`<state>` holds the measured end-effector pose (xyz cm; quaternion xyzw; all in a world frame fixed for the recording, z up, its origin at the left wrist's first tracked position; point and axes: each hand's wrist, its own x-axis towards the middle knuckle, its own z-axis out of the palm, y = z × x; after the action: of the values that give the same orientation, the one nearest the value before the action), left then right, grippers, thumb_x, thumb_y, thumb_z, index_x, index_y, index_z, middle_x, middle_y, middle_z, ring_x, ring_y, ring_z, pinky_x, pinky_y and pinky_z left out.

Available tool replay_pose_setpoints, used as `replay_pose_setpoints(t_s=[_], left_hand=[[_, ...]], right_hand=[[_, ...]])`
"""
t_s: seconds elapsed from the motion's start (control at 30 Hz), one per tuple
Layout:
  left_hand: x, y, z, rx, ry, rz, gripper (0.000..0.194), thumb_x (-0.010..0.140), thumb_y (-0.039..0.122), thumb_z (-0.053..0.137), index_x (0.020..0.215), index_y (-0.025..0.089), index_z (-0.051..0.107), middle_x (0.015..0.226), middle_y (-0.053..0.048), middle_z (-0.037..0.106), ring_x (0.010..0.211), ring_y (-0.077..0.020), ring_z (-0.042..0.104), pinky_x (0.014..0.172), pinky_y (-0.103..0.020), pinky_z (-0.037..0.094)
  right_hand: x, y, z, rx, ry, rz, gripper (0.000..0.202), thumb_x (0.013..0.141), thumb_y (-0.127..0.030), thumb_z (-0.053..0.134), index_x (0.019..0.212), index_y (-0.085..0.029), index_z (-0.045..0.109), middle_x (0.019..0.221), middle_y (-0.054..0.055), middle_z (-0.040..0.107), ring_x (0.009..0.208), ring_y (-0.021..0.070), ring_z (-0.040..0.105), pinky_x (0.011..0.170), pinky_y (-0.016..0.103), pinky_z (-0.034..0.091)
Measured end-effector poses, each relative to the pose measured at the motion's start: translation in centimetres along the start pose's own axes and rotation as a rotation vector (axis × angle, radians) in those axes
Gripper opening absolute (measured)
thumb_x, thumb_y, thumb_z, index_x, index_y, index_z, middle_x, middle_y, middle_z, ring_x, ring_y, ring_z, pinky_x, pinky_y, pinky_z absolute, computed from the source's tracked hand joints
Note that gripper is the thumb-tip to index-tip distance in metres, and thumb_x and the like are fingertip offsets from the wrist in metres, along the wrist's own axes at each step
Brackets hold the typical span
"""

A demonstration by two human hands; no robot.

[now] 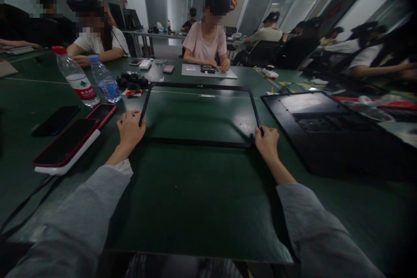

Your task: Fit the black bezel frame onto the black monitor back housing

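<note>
A thin black laptop screen bezel is held up over the green table, tilted, with the tabletop showing through its opening. My left hand is closed around its left side, the fingers wrapped on the strip. On the opposite side, my right hand pinches the lower right part of the frame. Right of it lies a black laptop cover part, with a glossy patch and a recessed section on its surface.
At left stand two water bottles. Near them lie a dark phone, a red-edged phone on a white block, and another red phone. Black cables lie behind. Across the green table a person in pink works.
</note>
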<state>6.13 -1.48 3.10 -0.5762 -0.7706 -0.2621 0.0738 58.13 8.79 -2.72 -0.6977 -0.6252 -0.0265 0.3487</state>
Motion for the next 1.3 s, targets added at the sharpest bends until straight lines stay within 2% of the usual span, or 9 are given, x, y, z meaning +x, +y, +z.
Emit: replay_pose_setpoints(t_s=[0.23,0.4,0.7,0.97,1.1,1.2,1.3], left_hand=[[0.2,-0.5,0.4,0.075,-0.140,-0.029,0.044,0.101,0.032,0.052,0.139,0.024,0.072,0.152,-0.019,0.060,0.143,-0.0423,0.049,0.111,-0.064,0.046],[0.3,-0.6,0.5,0.061,-0.191,-0.048,0.045,0.102,0.036,0.053,0.141,0.024,0.073,0.154,-0.018,0.060,0.143,-0.0428,0.048,0.110,-0.066,0.047],[0.5,-1.0,1.0,0.004,-0.205,-0.067,0.042,0.100,0.039,0.056,0.135,0.027,0.077,0.153,-0.018,0.061,0.144,-0.0461,0.047,0.112,-0.071,0.044],[0.6,-1.4,1.0,-0.051,-0.183,-0.102,0.051,0.104,0.047,0.048,0.143,0.024,0.072,0.153,-0.021,0.061,0.144,-0.0468,0.049,0.110,-0.072,0.044],[0.3,-0.7,0.5,-0.106,-0.231,0.018,0.055,0.105,0.055,0.047,0.145,0.027,0.071,0.155,-0.018,0.061,0.146,-0.0455,0.046,0.111,-0.072,0.043],[-0.1,0.1,0.2,-0.130,-0.369,0.171,0.059,0.103,0.065,0.048,0.143,0.029,0.072,0.155,-0.016,0.062,0.148,-0.0449,0.043,0.114,-0.073,0.037],[-0.4,0.7,-0.1,-0.103,-0.507,0.294,0.071,0.095,0.074,0.057,0.149,0.030,0.068,0.161,-0.016,0.057,0.150,-0.0478,0.040,0.118,-0.077,0.030]], right_hand=[[-0.1,0.6,0.7,-0.080,-0.105,0.041,0.054,0.097,-0.037,0.046,0.128,-0.006,0.077,0.109,0.023,0.064,0.114,0.0376,0.054,0.108,0.056,0.042],[-0.2,0.5,0.5,-0.117,-0.146,0.072,0.056,0.099,-0.039,0.046,0.134,-0.007,0.075,0.121,0.026,0.063,0.118,0.0379,0.053,0.107,0.055,0.042],[-0.5,-0.1,0.0,-0.120,-0.188,0.102,0.057,0.098,-0.038,0.049,0.139,-0.007,0.073,0.133,0.027,0.058,0.126,0.0397,0.050,0.108,0.055,0.042],[-0.3,0.1,0.2,-0.045,-0.160,0.095,0.056,0.091,-0.032,0.053,0.138,-0.011,0.073,0.124,0.023,0.061,0.121,0.0385,0.054,0.106,0.056,0.045],[-0.1,0.6,0.2,0.026,-0.133,0.055,0.061,0.084,-0.028,0.053,0.140,-0.012,0.071,0.115,0.019,0.066,0.113,0.0352,0.057,0.107,0.056,0.045],[-0.3,0.8,0.4,0.058,-0.113,-0.003,0.061,0.082,-0.029,0.053,0.138,-0.015,0.071,0.110,0.016,0.067,0.107,0.0327,0.059,0.106,0.056,0.047],[-0.6,0.5,0.4,0.065,-0.121,-0.030,0.060,0.082,-0.030,0.052,0.137,-0.013,0.070,0.110,0.017,0.068,0.102,0.0320,0.059,0.105,0.055,0.048]])
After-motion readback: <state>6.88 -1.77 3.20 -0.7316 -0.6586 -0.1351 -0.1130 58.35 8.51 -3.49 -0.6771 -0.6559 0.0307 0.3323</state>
